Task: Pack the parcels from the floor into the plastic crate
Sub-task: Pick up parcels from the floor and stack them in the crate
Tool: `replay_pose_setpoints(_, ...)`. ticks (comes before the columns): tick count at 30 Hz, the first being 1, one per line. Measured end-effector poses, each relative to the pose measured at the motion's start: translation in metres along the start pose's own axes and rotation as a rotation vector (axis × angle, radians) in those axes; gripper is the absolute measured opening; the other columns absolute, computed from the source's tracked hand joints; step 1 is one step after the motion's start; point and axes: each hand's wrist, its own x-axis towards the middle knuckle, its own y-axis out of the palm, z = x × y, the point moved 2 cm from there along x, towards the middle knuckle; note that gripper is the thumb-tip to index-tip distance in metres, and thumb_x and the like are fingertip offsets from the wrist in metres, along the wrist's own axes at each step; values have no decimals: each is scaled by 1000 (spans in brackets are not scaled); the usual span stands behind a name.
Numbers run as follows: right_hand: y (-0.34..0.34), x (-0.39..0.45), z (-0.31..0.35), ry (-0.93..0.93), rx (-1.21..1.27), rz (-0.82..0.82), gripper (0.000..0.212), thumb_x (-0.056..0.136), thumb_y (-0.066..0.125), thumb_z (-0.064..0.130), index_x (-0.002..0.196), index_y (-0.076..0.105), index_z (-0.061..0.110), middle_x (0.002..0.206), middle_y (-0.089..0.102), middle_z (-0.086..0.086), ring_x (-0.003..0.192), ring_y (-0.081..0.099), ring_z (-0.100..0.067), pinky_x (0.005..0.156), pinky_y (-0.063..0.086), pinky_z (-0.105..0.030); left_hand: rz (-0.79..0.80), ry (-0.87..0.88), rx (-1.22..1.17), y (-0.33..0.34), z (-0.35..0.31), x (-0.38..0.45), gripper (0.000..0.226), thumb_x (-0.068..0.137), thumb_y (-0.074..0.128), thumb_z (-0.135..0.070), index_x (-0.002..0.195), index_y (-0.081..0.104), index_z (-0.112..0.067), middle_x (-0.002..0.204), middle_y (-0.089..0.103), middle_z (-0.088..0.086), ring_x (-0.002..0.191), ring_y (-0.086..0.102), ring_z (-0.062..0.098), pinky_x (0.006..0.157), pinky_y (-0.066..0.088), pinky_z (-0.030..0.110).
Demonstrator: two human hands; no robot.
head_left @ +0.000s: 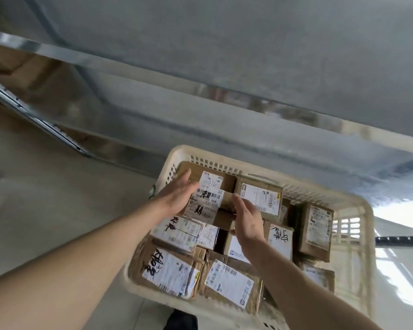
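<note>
Parcels (227, 281) of brown cardboard with white shipping labels are seen packed side by side in a cream plastic crate (358, 234), which is set on the pale floor (45, 198) in front of a metal shelf (224, 75). The crate is nearly filled, and black handwriting is marked on several of the labels. One small box (206, 195) is lying on top of the others at the far left corner of the crate. The left hand (177, 195) is laid against the left side of this box with its fingers held straight, and the right hand (246, 220) is placed at the box's right edge, fingers likewise extended and the thumb spread. The box is thus flanked by both hands, held apart with flat fingers rather than curled around it; whether the right palm is actually touching the cardboard cannot be told. Another labelled box (260, 198) is set just beside it to the right, and a further box (317, 227) is stood against the crate's right wall. Both forearms are bare.
</note>
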Motion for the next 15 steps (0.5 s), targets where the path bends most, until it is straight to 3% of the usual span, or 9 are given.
replay_pose_setpoints(2,17,19,1,-19,5,22,46,86,48,68,104,68,31,106,73,5,102,67,-20,94,55,-50,29,27,78,-4,10,22,63,103,29,-48,157,10,-23,165,9,-2,150,13,18,121,16,41)
replay_pose_setpoints(3,23,28,-1,-32,13,43,36,93,49,63,99,67,33,104,72,6,99,66,-19,89,55,-47,33,26,112,-6,16,32,59,103,31,-42,156,18,-18,160,25,1,145,27,19,117,25,37)
replay_pose_setpoints(5,38,45,-12,-41,4,76,33,99,48,57,104,67,31,105,72,6,99,67,-18,81,54,-38,40,-14,172,-7,26,48,47,102,35,-31,143,42,-10,127,50,-3,113,51,14,93,41,30)
replay_pose_setpoints(6,46,51,-19,-32,-15,82,45,95,47,64,115,67,29,112,72,5,104,67,-20,83,53,-37,36,-39,204,-7,31,54,43,99,36,-33,130,52,-8,120,49,-3,104,50,13,88,41,31)
replay_pose_setpoints(8,60,62,-36,-7,-26,68,80,78,43,83,137,58,32,133,66,3,121,62,-24,101,51,-48,33,-53,294,-6,40,65,52,85,33,-43,114,57,-9,131,47,9,113,51,25,99,42,46)
replay_pose_setpoints(9,65,65,-44,-2,-25,60,89,72,42,87,143,53,34,141,62,4,127,58,-24,106,47,-53,34,-44,340,-4,48,71,59,78,32,-46,116,56,-8,136,45,13,119,48,31,102,41,51)
replay_pose_setpoints(11,69,67,-54,28,-19,52,96,69,41,87,149,47,34,148,56,4,133,53,-23,109,45,-56,47,-49,425,1,56,80,64,76,36,-44,127,50,-8,148,34,15,132,37,35,109,35,55)
replay_pose_setpoints(13,72,64,-55,58,-7,43,98,68,42,87,150,47,33,149,54,4,134,52,-23,109,45,-56,49,-79,497,2,53,75,57,87,46,-26,139,40,-5,157,17,12,138,30,36,113,32,52)
replay_pose_setpoints(15,73,59,-57,67,13,45,99,68,42,88,149,48,31,150,54,3,134,51,-23,108,45,-57,38,-109,537,3,51,72,51,87,48,-9,138,41,-3,156,15,10,129,41,36,107,41,48)
